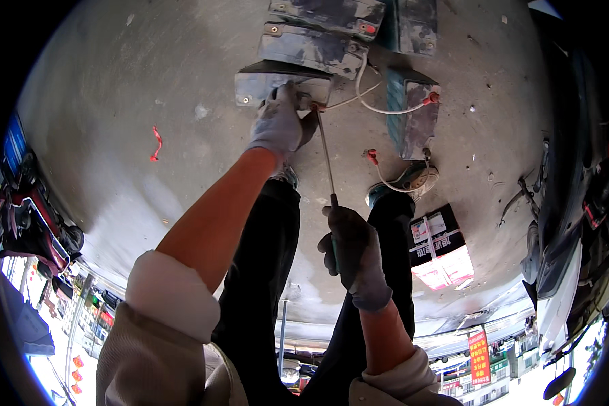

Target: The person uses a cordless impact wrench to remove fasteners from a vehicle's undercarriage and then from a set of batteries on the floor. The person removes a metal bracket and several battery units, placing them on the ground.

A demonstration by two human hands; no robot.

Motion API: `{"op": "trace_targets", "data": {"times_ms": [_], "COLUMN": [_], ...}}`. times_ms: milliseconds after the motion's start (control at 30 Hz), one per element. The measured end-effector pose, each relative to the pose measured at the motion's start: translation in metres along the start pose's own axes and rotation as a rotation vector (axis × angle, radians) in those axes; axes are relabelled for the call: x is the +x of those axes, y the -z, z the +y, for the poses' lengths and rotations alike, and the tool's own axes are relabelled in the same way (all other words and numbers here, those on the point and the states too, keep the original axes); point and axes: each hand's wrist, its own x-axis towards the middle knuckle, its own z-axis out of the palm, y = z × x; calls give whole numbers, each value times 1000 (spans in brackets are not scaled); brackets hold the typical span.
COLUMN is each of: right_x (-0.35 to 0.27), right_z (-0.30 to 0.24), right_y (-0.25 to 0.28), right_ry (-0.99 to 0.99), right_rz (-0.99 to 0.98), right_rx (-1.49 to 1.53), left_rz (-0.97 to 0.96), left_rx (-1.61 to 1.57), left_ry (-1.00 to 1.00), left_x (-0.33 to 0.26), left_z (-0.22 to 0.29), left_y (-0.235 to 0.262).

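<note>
On the concrete floor (149, 88) several grey batteries stand near its far edge, and the nearest battery (277, 84) has the gloved left hand (277, 125) pressed flat on its front edge, fingers spread, steadying and not gripping it. The gloved right hand (352, 254) is closed tight round the handle of a long screwdriver (325, 155), whose tip sits at the red terminal on that battery's right corner. My judgement: the tip could slip off the terminal and bridge to bare metal, or jab the left hand just beside it, if the shaft tilts. White cables (379, 105) with red ends loop between batteries and could snag. A black-and-white carton (436, 243) lies right of the shoes; a red scrap (157, 143) lies left.
</note>
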Motion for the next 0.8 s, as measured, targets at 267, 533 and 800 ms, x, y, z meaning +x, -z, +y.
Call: {"op": "trace_targets", "data": {"times_ms": [267,533,800], "right_x": [5,16,-13], "right_z": [-6,10,20], "right_y": [17,24,71], "right_ry": [-30,65,288], "right_rz": [-77,-263,-75], "right_rx": [39,-53,-288], "left_rz": [-81,-295,-174], "left_rx": [301,-359,-394], "left_ry": [160,308,272], "left_x": [16,35,27], "left_z": [31,-16,-16], "left_y": [-9,8,0]}}
